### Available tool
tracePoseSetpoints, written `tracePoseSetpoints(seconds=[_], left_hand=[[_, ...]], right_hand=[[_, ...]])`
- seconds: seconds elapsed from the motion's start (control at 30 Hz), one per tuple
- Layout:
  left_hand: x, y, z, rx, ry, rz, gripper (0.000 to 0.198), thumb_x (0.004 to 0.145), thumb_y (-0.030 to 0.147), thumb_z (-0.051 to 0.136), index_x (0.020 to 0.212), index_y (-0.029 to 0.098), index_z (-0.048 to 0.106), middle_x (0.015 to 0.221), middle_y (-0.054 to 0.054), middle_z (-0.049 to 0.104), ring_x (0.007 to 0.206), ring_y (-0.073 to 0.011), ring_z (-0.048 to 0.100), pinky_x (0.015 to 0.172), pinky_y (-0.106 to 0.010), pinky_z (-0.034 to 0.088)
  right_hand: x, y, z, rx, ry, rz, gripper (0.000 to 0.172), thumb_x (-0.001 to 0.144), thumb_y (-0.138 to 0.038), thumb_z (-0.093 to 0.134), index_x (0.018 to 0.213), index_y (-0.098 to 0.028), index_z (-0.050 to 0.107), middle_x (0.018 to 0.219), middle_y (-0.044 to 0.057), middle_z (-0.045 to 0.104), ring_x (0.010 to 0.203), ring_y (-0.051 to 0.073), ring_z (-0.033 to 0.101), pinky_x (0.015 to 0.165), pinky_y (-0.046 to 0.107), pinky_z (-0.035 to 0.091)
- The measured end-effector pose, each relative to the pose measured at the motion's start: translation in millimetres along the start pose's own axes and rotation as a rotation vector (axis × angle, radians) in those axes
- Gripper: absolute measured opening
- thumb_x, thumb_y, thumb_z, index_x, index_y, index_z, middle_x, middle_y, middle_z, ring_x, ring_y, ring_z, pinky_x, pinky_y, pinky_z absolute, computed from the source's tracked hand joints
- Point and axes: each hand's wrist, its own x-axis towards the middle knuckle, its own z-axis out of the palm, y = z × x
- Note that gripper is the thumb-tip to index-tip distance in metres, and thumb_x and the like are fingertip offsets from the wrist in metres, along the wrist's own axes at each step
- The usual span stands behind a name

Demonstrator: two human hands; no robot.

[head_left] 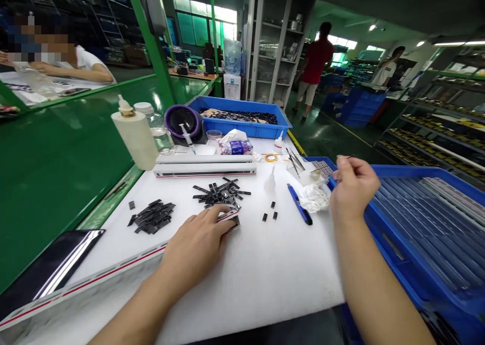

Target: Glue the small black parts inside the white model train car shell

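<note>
Head view: the left hand (200,239) is clamped on one end of a long white rail (113,270) with a red line and a row of slots; the rail slants from the near-left corner of the surface (284,264) towards its middle, its held end next to a pile of black strips (220,191); the right hand (354,186) is raised over the right edge, fingers and thumb pinched together on a thin dark item (350,157), too small to identify.

As to progress, the work looks partway; the slots along the visible length of the rail show no black strip standing in them, though the part under the left hand is hidden; two white rails (204,173) lie side by side towards the far edge, and whether they are finished I cannot tell; three small black pieces (264,217) lie apart, right of the middle; the black strips and a second pile of black pieces (153,217), nearer the left edge, lie loose, so much of the stock seems unused; a blue knife (299,203) and a crumpled tissue (313,197) lie near the right edge, apart from both hands.
</note>
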Motion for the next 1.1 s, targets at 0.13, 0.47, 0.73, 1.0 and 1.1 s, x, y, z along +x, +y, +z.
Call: tracePoseSetpoints(seconds=[0.13,0.47,0.73,1.0,1.1], left_hand=[[3,-1,0.0,-0.005,-0.016,-0.015,0.034,0.095,0.031,0.038,0.111,0.033,0.068,0.139,-0.001,0.052,0.104,-0.0283,0.063,0.087,-0.048,0.054],[3,-3,-1.6,-0.032,-0.021,0.000,0.034,0.094,0.031,0.038,0.109,0.034,0.068,0.138,0.000,0.052,0.101,-0.0286,0.064,0.083,-0.046,0.054],[2,-8,-4.0,-0.072,-0.017,0.028,0.035,0.095,0.033,0.037,0.113,0.034,0.067,0.137,-0.001,0.053,0.104,-0.0255,0.063,0.082,-0.038,0.054],[12,-18,-17.1,-0.209,-0.152,-0.005,0.037,0.095,0.040,0.036,0.119,0.036,0.065,0.139,0.002,0.053,0.108,-0.0222,0.063,0.082,-0.030,0.053],[14,-18,-18.2,-0.226,-0.182,-0.032,0.037,0.095,0.041,0.036,0.117,0.037,0.066,0.141,0.003,0.051,0.111,-0.0224,0.063,0.084,-0.030,0.052]], right_hand=[[43,24,-22,-0.279,0.110,-0.063,0.022,0.075,-0.034,0.069,0.080,-0.013,0.070,0.060,-0.004,0.053,0.053,0.010,0.045,0.055,0.027,0.041],[34,44,-11,-0.555,-0.253,-0.018,0.024,0.070,-0.032,0.072,0.083,-0.013,0.074,0.059,-0.002,0.053,0.059,0.014,0.049,0.066,0.031,0.044],[-19,-19,-1,-0.468,-0.847,-0.178,0.018,0.082,-0.026,0.060,0.089,-0.018,0.073,0.067,-0.001,0.057,0.062,0.013,0.052,0.061,0.025,0.042],[-56,-19,18,-1.021,-1.352,-0.127,0.023,0.084,-0.028,0.056,0.089,-0.017,0.076,0.093,0.010,0.073,0.088,0.024,0.064,0.071,0.031,0.044],[-59,-16,19,-1.052,-1.367,-0.105,0.024,0.084,-0.029,0.058,0.093,-0.017,0.076,0.100,0.013,0.072,0.090,0.025,0.065,0.072,0.032,0.044]])
